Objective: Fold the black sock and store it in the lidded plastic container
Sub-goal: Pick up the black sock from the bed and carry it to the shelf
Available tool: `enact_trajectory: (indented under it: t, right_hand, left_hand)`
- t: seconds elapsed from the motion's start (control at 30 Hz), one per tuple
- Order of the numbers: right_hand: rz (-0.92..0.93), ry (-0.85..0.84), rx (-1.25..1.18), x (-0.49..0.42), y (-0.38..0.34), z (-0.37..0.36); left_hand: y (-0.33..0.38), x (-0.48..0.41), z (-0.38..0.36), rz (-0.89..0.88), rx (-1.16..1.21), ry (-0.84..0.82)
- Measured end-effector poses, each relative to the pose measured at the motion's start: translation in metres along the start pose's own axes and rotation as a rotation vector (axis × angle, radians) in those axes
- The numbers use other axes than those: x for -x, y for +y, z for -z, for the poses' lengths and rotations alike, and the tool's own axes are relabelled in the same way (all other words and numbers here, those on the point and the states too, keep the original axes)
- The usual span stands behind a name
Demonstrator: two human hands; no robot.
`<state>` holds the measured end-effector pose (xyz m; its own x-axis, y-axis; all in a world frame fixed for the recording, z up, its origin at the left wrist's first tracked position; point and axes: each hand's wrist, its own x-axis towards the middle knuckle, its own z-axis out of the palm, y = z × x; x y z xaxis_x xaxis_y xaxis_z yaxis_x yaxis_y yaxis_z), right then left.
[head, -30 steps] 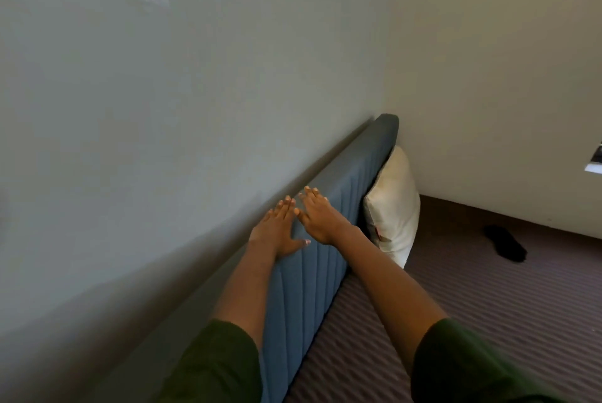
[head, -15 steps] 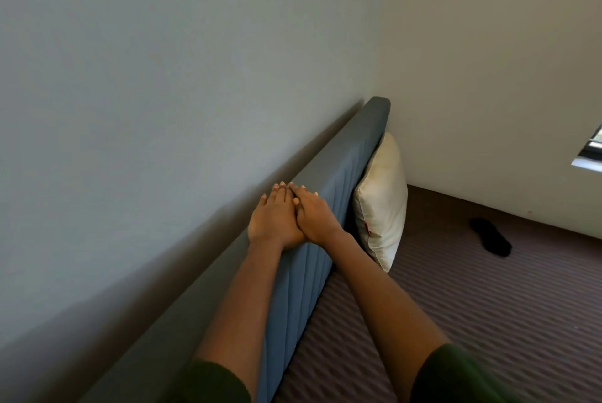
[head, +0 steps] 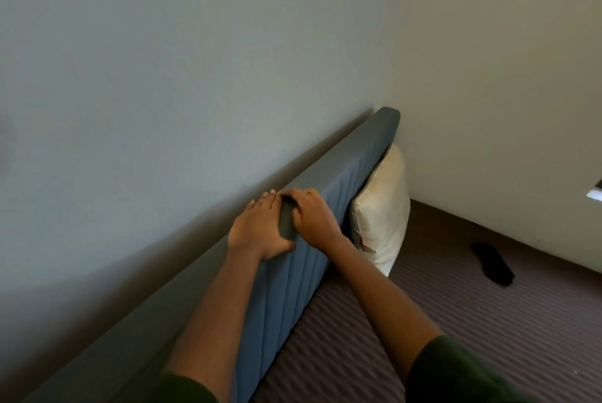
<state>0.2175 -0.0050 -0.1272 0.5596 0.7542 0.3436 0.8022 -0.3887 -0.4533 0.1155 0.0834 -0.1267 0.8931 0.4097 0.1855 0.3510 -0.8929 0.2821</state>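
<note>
Both hands rest on the top edge of the blue padded headboard (head: 329, 217), which stands against the grey wall (head: 163, 76). The left hand (head: 260, 226) lies flat over the rail, fingers extended and held close together, empty. The right hand (head: 312, 213) sits just beside it, fingers curled over the edge, gripping only the headboard. The black sock (head: 492, 263) lies unfolded on the ribbed brown bed cover (head: 456, 321), well apart from both hands, near the far wall at the right of the view. A cream pillow (head: 381, 213) leans upright against the headboard, between the hands and the sock. The lidded plastic container is not in view (its position cannot be established from this picture). Assessment: the task proper has not started; no folding step is in hand, and the sock is untouched. The next move appears to call for releasing the headboard, reaching across the bed past the pillow, and taking up the sock. The sock is limp fabric and will likely need flattening on the cover before folding. The container must also be located.
</note>
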Motion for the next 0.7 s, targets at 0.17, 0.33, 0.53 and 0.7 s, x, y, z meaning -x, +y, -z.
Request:
enact_trajectory:
  t: [0.17,0.33,0.53,0.7]
  right_hand:
    - [-0.075,0.021,0.106,-0.053,0.062,0.014]
    - [-0.094,-0.017,-0.07,-0.067,0.101,0.001]
    - [-0.037,0.073,-0.152,-0.067,0.112,-0.009]
    - [-0.008,0.092,-0.174,-0.067,0.116,-0.012]
  left_hand:
    - [0.0,-0.009,-0.002,0.038,-0.077,-0.032]
    - [0.01,-0.033,-0.007,0.054,-0.184,-0.031]
    - [0.04,-0.076,-0.019,0.124,-0.168,-0.043]
    - [0.048,-0.079,-0.019,0.187,-0.221,-0.031]
